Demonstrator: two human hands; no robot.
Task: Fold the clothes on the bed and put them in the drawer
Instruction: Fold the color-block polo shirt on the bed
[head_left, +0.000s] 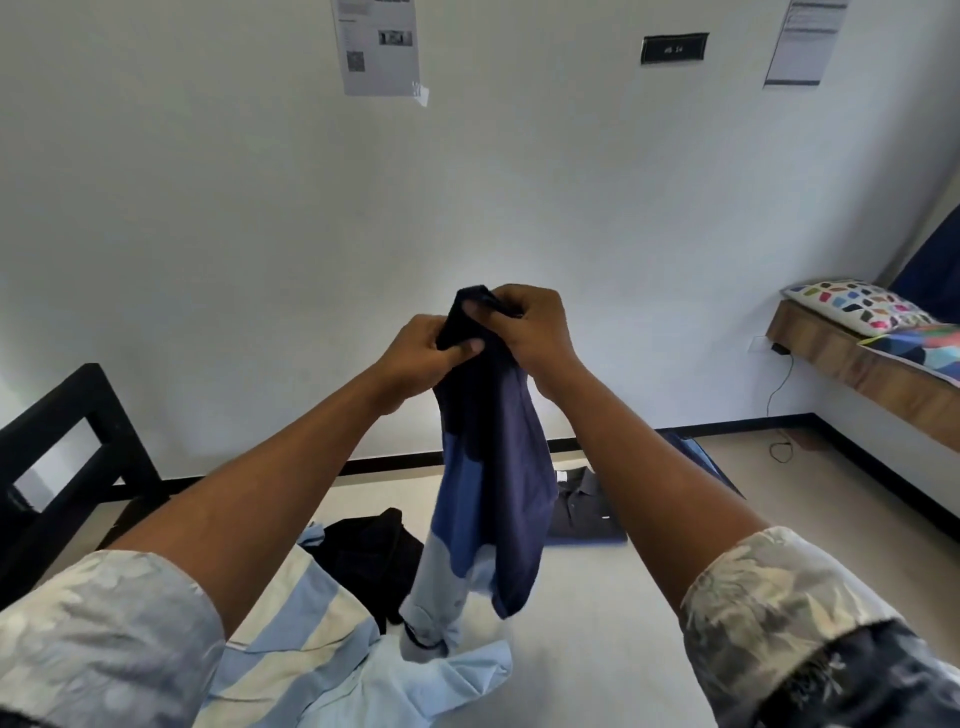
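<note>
I hold a blue colour-block shirt (493, 483) up in front of me, above the bed (597, 623). Its top is navy, the middle mid-blue, the bottom pale blue, and it hangs down bunched. My left hand (421, 353) and my right hand (530, 325) both grip its dark top edge, close together. On the bed below lie a crumpled black garment (363, 551), a pale blue and cream striped shirt (311, 639), and a folded dark polo shirt (584, 506) on another blue folded piece. No drawer is in view.
A black bed frame (67, 457) stands at the left. A white wall with taped papers (379, 47) faces me. At the right, a wooden ledge (852, 358) carries a colourful patterned pillow (857, 306). A cable (776, 405) hangs from a wall socket to the floor.
</note>
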